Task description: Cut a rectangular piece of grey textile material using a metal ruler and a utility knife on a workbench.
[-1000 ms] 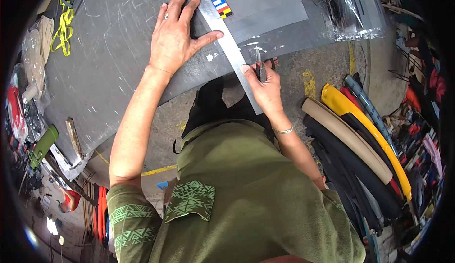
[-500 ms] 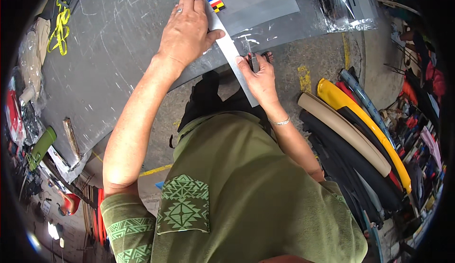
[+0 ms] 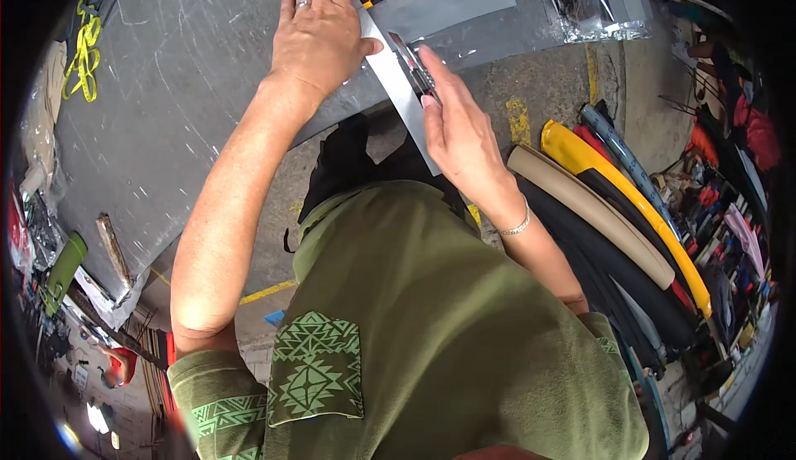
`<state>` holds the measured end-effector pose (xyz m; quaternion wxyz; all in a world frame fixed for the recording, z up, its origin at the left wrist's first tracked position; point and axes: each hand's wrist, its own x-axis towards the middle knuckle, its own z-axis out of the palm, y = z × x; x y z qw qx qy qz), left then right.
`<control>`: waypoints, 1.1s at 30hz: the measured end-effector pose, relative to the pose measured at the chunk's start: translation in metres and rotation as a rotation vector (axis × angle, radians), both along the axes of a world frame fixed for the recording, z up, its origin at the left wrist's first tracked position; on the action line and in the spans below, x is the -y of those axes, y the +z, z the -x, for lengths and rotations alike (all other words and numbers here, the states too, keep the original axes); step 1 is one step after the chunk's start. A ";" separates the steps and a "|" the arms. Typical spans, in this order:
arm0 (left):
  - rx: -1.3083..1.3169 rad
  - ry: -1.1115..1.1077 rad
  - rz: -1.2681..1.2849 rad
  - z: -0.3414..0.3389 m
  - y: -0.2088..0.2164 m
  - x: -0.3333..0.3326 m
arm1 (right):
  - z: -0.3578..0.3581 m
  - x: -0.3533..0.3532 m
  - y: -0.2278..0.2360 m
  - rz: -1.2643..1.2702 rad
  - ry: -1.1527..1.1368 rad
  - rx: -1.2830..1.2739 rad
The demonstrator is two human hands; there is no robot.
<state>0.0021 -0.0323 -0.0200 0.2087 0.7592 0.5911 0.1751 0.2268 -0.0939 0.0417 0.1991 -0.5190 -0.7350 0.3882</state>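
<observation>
Head view | table (image 3: pixel 166 70): crossed by ruler (image 3: pixel 400 91), near end overhanging | ruler: pressed by left hand (image 3: pixel 319 46), fingers flat, thumb out | knife (image 3: pixel 419 79): gripped in right hand (image 3: pixel 464 133) beside ruler | step, judged: blade (image 3: pixel 396 40) alignment; steady ruler pressure called for next

A workshop, by the scratched grey worktable (image 3: pixel 166 137), metal straightedge (image 3: pixel 400 87), coloured material rolls (image 3: pixel 593 214) and concrete floor (image 3: pixel 549 87).

Open room here on the grey tabletop (image 3: pixel 178 104), a wide lane between the yellow strap (image 3: pixel 82 60) and the left hand (image 3: pixel 317 46); but rightward it's tight, the metal ruler (image 3: pixel 398 87) and the knife (image 3: pixel 412 64) in the right hand (image 3: pixel 461 127) block the way, long rolls (image 3: pixel 595 215) crowding beyond
</observation>
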 end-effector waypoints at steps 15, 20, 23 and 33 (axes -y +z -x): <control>-0.418 0.054 0.368 -0.030 0.074 -0.017 | 0.002 -0.002 -0.004 0.032 0.033 0.140; -0.410 0.055 0.361 -0.030 0.076 -0.017 | 0.003 -0.003 -0.003 0.039 0.035 0.148; -0.418 0.052 0.371 -0.032 0.077 -0.018 | 0.002 -0.004 -0.004 0.035 0.043 0.158; -0.402 0.047 0.330 -0.030 0.073 -0.016 | 0.003 -0.006 -0.003 0.030 0.068 0.202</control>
